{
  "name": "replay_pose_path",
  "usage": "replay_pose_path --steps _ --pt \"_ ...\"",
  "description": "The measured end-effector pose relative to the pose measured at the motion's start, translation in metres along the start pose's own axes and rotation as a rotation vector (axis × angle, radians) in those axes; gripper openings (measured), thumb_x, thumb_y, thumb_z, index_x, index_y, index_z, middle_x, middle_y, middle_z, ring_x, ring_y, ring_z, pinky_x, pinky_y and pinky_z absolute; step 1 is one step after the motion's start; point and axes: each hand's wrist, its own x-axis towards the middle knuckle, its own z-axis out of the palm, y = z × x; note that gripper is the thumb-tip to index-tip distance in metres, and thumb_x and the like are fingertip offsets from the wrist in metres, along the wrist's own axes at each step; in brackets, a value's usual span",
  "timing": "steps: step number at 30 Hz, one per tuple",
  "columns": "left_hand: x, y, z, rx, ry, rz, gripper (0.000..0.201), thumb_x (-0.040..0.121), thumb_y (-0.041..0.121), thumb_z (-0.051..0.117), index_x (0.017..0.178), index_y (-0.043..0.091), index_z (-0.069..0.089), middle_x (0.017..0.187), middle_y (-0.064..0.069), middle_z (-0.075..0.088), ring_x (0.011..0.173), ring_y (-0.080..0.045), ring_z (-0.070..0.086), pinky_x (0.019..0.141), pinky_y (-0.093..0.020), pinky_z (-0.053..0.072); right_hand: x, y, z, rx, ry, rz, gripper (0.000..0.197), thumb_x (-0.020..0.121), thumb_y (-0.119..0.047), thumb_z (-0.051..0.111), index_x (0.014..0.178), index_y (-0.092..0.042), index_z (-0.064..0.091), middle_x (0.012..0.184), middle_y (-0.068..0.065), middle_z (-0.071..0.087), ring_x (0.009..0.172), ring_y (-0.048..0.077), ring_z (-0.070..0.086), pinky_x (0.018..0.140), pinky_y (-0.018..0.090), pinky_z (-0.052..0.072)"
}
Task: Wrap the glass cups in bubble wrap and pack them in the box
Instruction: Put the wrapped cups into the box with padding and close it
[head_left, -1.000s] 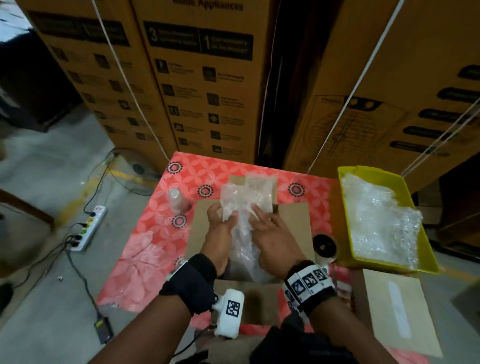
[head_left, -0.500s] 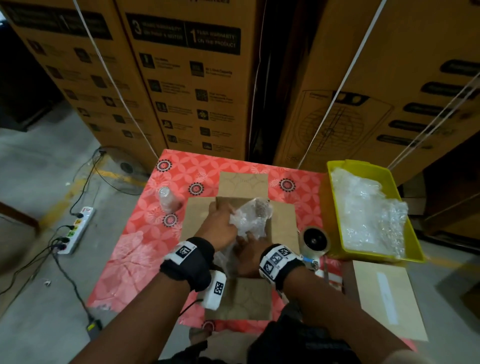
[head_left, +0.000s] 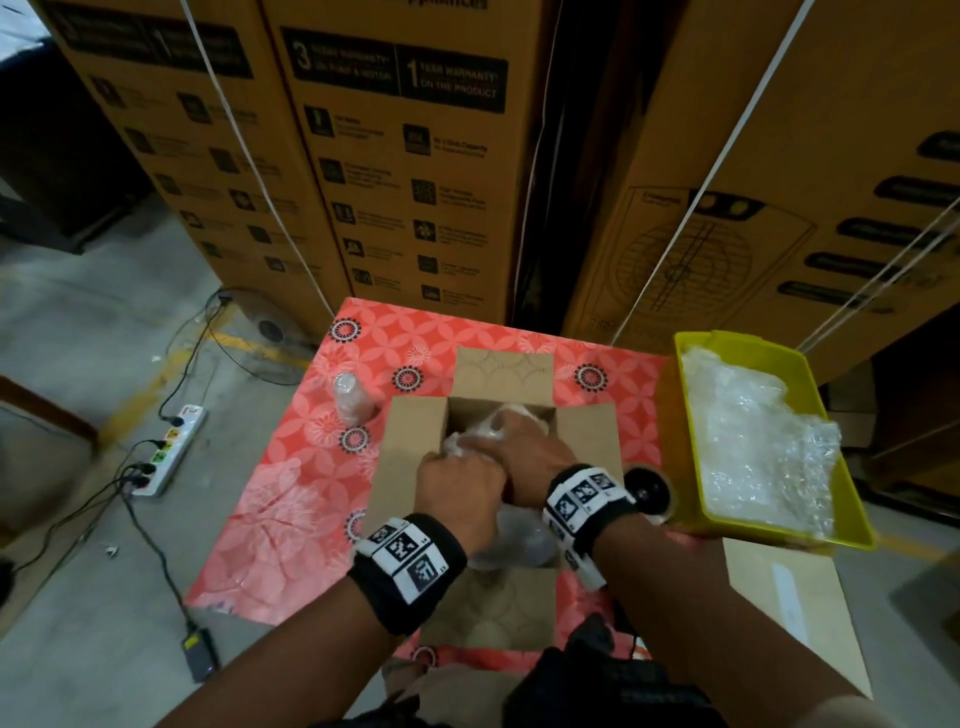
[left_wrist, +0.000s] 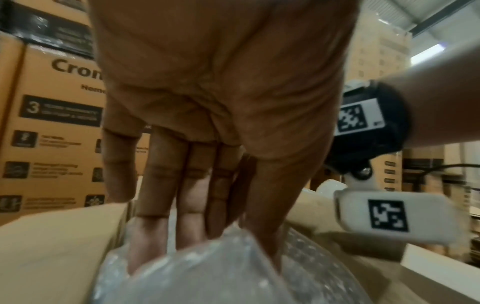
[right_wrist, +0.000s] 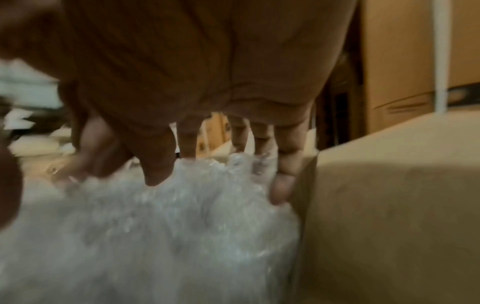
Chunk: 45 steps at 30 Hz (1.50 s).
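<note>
While both hands reached into the open box (head_left: 410, 452), the left hand (head_left: 460, 480) and right hand (head_left: 524, 449) pressed straight fingers (left_wrist: 155, 185) onto the bubble-wrapped cup (head_left: 467, 441) inside.

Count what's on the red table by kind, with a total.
Open cardboard box: 1
Bubble-wrapped bundle in the box: 1
Wrapped clear glass cup standing left of the box: 1
Brown tape roll: 1
Total: 4

The left hand (left_wrist: 207, 123) presses straight fingers (left_wrist: 153, 205) onto bubble wrap (left_wrist: 207, 273) inside the open cardboard box (left_wrist: 52, 246).
</note>
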Motion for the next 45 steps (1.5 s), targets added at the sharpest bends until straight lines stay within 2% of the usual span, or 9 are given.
replay_pose_path --steps 3,8,14,19,25,29,36,39,45 --pt "0.003 0.002 0.01 -0.073 -0.113 0.094 0.032 0.096 0.038 0.071 0.123 0.019 0.07 0.126 -0.006 0.07 0.117 -0.028 0.067 0.089 -0.036 0.052 0.012 0.005 0.025 -0.107 -0.268 0.076 0.082 0.097 -0.055 0.06 0.159 -0.06 0.006 0.175 0.01 -0.016 0.158 0.05 0.002 0.126 0.063 0.022" --pt "0.018 -0.001 0.022 -0.239 -0.496 0.17 0.06 0.11 0.048 0.049 0.155 0.009 0.046 0.156 -0.016 0.052 0.139 -0.033 0.052 0.104 -0.034 0.042 0.029 0.011 0.031 -0.174 -0.325 0.113 0.078 0.104 -0.059 0.048 0.161 -0.057 -0.005 0.171 0.012 -0.029 0.157 0.053 -0.008 0.126 0.066 0.005" --pt "0.018 0.004 0.029 -0.183 -0.56 0.209 0.063 0.114 0.043 0.04 0.161 0.002 0.037 0.166 -0.022 0.035 0.153 -0.036 0.034 0.121 -0.036 0.027 0.04 0.017 0.013 0.013 -0.289 0.032 0.06 0.104 -0.026 0.059 0.159 -0.04 0.041 0.17 0.016 0.025 0.153 0.043 0.031 0.122 0.05 0.034" --pt "0.012 0.006 0.025 -0.153 -0.344 0.21 0.07 0.104 0.054 0.054 0.16 0.023 0.026 0.157 -0.019 0.029 0.132 -0.041 0.05 0.095 -0.046 0.047 0.014 0.008 -0.032 -0.013 -0.01 0.151 0.05 0.096 0.003 0.056 0.132 -0.028 0.073 0.143 0.01 0.064 0.124 0.032 0.065 0.101 0.042 0.055" --pt "0.006 0.013 0.016 -0.219 -0.651 0.279 0.06 0.114 0.047 0.032 0.169 0.031 0.015 0.17 -0.014 0.025 0.153 -0.039 0.032 0.118 -0.047 0.033 0.023 -0.006 -0.015 -0.136 -0.093 0.084 0.057 0.097 -0.012 0.055 0.15 -0.033 0.051 0.142 0.012 0.062 0.117 0.036 0.065 0.088 0.042 0.058" --pt "0.007 0.007 0.018 -0.246 -0.643 0.219 0.083 0.104 0.074 0.034 0.168 0.025 0.013 0.171 -0.018 0.021 0.149 -0.042 0.038 0.116 -0.05 0.037 0.029 0.008 0.003 0.002 -0.356 0.129 0.084 0.103 -0.014 0.051 0.165 -0.049 0.006 0.172 0.026 0.009 0.139 0.045 0.048 0.091 0.037 0.046" --pt "0.005 0.008 0.026 -0.223 -0.452 0.297 0.098 0.096 0.078 0.047 0.165 0.041 -0.013 0.166 -0.01 0.019 0.154 -0.04 0.018 0.115 -0.062 0.037 0.024 0.017 -0.028 0.193 -0.108 0.147 0.07 0.093 0.014 0.05 0.143 -0.034 0.065 0.152 0.005 0.058 0.133 0.028 0.06 0.102 0.033 0.052" --pt "0.016 0.006 0.027 -0.23 -0.6 0.3 0.084 0.097 0.085 0.033 0.166 0.039 0.022 0.167 -0.007 0.027 0.154 -0.038 0.025 0.118 -0.058 0.034 0.016 0.025 -0.031 0.164 -0.051 0.144 0.057 0.089 0.013 0.055 0.12 -0.028 0.08 0.135 0.005 0.071 0.115 0.023 0.07 0.098 0.035 0.058" --pt "0.034 0.006 0.049 -0.383 -0.674 0.335 0.101 0.086 0.095 0.036 0.164 0.031 0.037 0.167 -0.001 0.039 0.153 -0.028 0.034 0.127 -0.048 0.025 0.003 0.022 -0.007 0.095 -0.276 0.153 0.051 0.097 -0.002 0.056 0.142 -0.024 0.065 0.151 0.009 0.057 0.13 0.027 0.06 0.107 0.038 0.052"
